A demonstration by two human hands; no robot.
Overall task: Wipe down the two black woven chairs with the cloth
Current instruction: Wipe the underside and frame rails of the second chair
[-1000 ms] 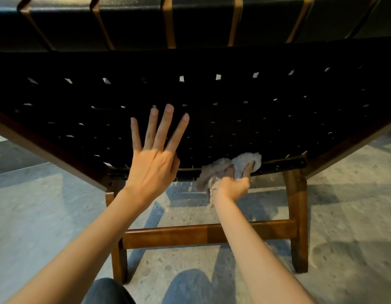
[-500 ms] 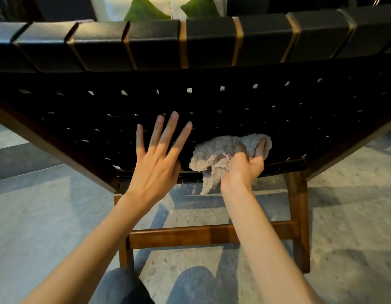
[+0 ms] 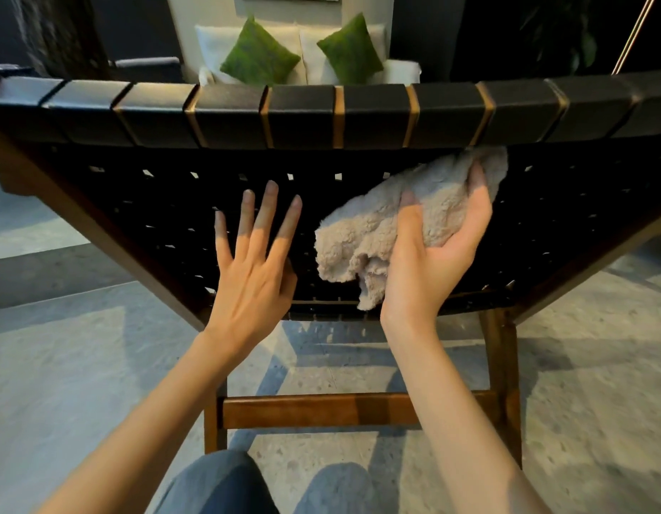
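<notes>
Just under the chair top rail (image 3: 303, 116), right hand (image 3: 432, 261) fingers (image 3: 477, 183) clutch the cloth (image 3: 373, 224); left hand (image 3: 251, 280) fingers (image 3: 267, 209) splayed.

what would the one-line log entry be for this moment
stage: wiping woven chair back | right hand: grips cloth against it, just below top rail | left hand: fingers straight, spread over it

A black woven chair back (image 3: 154, 202) fills the middle like a wall, its top rail (image 3: 303, 116) running edge to edge. The left hand (image 3: 252, 276) and the right hand (image 3: 432, 261), holding the cloth (image 3: 377, 224), lie against the weave, slightly apart. Open room lies above the rail, and below the back down to a wooden crossbar (image 3: 321, 409) between the chair legs (image 3: 503, 383).
</notes>
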